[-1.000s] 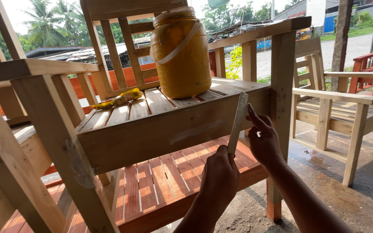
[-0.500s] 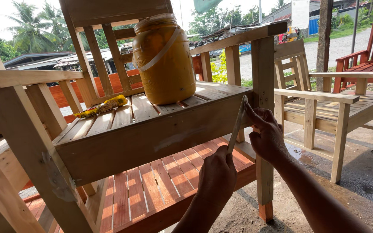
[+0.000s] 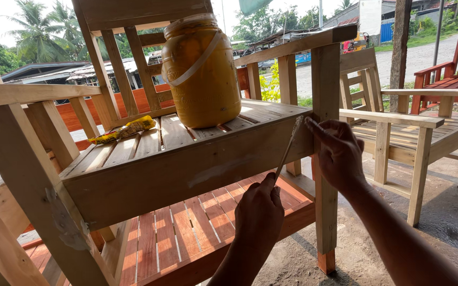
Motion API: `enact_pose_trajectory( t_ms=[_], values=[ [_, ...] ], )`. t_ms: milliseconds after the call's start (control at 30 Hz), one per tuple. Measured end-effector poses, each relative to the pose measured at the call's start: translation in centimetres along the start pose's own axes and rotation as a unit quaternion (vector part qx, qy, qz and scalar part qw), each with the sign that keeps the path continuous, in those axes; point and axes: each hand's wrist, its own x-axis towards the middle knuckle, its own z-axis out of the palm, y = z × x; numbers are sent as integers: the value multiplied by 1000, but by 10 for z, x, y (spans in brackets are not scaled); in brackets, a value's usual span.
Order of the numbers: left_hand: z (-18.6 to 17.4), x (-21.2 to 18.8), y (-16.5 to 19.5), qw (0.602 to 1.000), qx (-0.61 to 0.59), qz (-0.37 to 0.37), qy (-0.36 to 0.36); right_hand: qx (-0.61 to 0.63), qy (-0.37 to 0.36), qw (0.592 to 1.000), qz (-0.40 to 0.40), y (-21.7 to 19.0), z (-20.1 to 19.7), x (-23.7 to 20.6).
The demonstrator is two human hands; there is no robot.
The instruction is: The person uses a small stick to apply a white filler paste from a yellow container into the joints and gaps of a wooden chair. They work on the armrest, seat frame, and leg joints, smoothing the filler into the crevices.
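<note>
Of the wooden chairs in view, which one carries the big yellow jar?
The unpainted chair nearest the camera: the yellow jar stands on its slatted seat, and both hands work at its front rail. The other chairs' seats hold nothing.

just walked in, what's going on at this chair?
A person works on the front rail of an unpainted wooden chair. The left hand holds a thin stick with its tip at the rail's right end, by the front leg. The right hand presses a fingertip there. A yellow plastic jar stands on the seat.
</note>
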Motion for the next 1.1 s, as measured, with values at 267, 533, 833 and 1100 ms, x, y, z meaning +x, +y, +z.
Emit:
enact_pose_trajectory(
  t_ms=[267, 533, 833, 1100],
  values=[
    [1, 1, -4, 999, 47, 10, 1, -158, -31, 986, -40, 15, -10, 14],
    [2, -4, -5, 999, 34, -12, -32, -88, -9, 995, -50, 29, 1, 2],
    [5, 3, -4, 995, -47, -84, -32, 162, 7, 972, 171, 43, 10, -10],
    [12, 3, -8, 986, -138, -93, -23, -123, -40, 984, 124, 35, 19, -5]
  ],
)
